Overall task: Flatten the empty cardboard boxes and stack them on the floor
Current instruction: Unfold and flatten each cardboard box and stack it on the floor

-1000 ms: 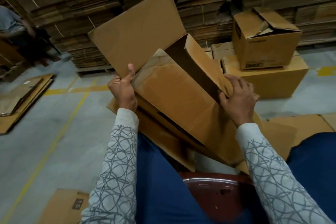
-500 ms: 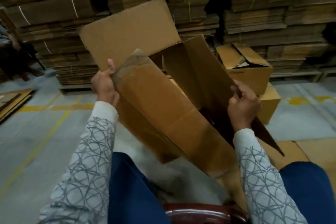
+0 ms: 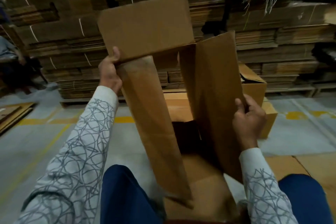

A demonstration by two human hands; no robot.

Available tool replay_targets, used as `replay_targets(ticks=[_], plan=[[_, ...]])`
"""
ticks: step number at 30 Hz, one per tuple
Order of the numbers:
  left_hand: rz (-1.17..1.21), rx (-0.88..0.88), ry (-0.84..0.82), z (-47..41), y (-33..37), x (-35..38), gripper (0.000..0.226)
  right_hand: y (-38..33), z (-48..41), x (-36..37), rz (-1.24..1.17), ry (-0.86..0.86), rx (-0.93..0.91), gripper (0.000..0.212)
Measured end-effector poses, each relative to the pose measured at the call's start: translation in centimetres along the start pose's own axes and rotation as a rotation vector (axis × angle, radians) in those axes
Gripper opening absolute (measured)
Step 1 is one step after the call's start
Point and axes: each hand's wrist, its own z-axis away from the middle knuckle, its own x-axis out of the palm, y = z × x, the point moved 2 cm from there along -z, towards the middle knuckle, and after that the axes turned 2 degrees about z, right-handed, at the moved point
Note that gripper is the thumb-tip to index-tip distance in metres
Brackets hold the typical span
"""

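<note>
- Open cardboard box point(image 3: 156, 107) held up above the lap, in front of two stacked boxes point(image 3: 254, 85) on the floor point(image 3: 45, 142).
- Left hand point(image 3: 109, 72) clamped on the box's left wall, thumb up.
- Right hand point(image 3: 249, 120) gripping its right wall's edge.

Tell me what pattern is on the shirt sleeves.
Pale grey sleeves covered in dark scribbled, overlapping circle lines, clearest in the head view.
</note>
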Motion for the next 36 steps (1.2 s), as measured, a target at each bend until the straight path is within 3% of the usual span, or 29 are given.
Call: replay_targets(ticks=[6,10,15,17,19,21,23,25,26,28,31,33,36], plan=[[-0.107,-0.183,-0.012,2.9,-6.3,-3.8,0.051,-0.2,1.3,3.1,-0.174,-0.028,0.243,0.032],[-0.126,-0.325,-0.010,6.7,-11.1,-6.1,0.041,-0.9,1.2,4.9,-0.245,-0.100,0.273,0.035],[-0.059,-0.472,0.006,10.8,-17.0,-5.6,0.027,-1.4,2.4,8.7,-0.450,-0.211,0.489,0.030],[-0.147,-0.487,-0.021,12.0,-19.2,-5.3,0.041,-1.9,3.0,9.4,-0.525,-0.230,0.556,0.028],[-0.219,-0.513,-0.076,13.2,-20.5,-4.8,0.076,-1.8,3.4,9.9,-0.568,-0.233,0.617,0.029],[-0.315,-0.557,-0.139,14.2,-21.5,-4.5,0.083,-1.6,3.6,10.2,-0.562,-0.236,0.644,0.032],[-0.438,-0.511,-0.118,15.0,-21.7,-4.3,0.071,-1.5,4.1,9.9,-0.522,-0.235,0.646,0.035],[-0.629,-0.342,-0.129,15.6,-21.5,-4.2,0.046,-1.6,4.6,9.6,-0.514,-0.232,0.642,0.034],[-0.697,-0.257,-0.191,15.9,-21.8,-4.0,0.043,-1.6,4.8,9.4,-0.524,-0.229,0.644,0.033],[-0.815,-0.170,-0.324,17.0,-22.5,-3.7,0.075,-1.7,5.5,9.2,-0.550,-0.247,0.654,0.027],[-0.905,-0.196,-0.405,18.2,-23.2,-3.8,0.121,-2.0,6.9,8.3,-0.550,-0.265,0.650,0.022],[-0.891,-0.275,-0.468,18.4,-23.4,-4.3,0.132,-1.9,8.0,7.7,-0.556,-0.320,0.606,0.020],[-0.791,-0.377,-0.592,18.7,-23.6,-5.0,0.129,-2.0,9.4,6.7,-0.528,-0.401,0.526,0.018]])
